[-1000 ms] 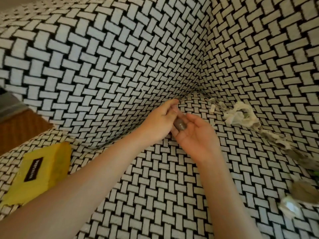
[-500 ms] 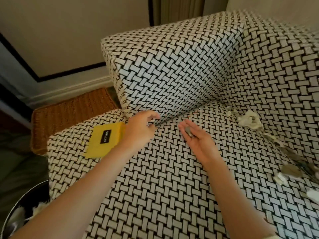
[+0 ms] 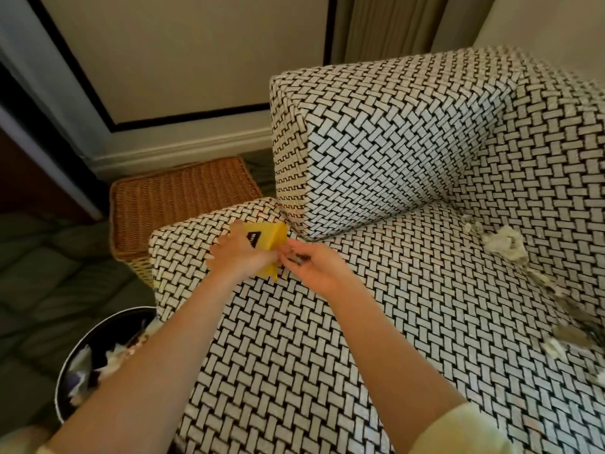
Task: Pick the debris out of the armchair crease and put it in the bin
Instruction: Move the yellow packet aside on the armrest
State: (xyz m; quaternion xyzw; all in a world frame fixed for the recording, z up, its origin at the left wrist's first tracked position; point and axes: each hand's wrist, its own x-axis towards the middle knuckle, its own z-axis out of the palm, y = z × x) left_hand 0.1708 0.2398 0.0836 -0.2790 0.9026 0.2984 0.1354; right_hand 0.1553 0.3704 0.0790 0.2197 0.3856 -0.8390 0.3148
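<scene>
My left hand [image 3: 237, 258] grips a yellow pouch with a black label [image 3: 265, 247] and lifts it off the armchair's seat [image 3: 376, 322] near the left armrest. My right hand [image 3: 316, 267] is right beside it, palm up, holding a small stack of coins [image 3: 296, 258] in its curled fingers. Pale shreds of debris [image 3: 504, 245] lie along the crease at the seat's right side, with more scraps [image 3: 556, 345] farther down. The dark round bin [image 3: 95, 362], with paper scraps inside, stands on the floor at lower left, partly behind my left forearm.
A woven wicker basket [image 3: 176, 198] stands on the floor left of the armchair, against the wall. The armrest [image 3: 376, 152] rises behind my hands. Green carpet [image 3: 49, 273] covers the floor around the bin.
The view pulled back from the crease. My left hand moved left to the yellow pouch and picked it up. My right hand followed left with the coins still in it.
</scene>
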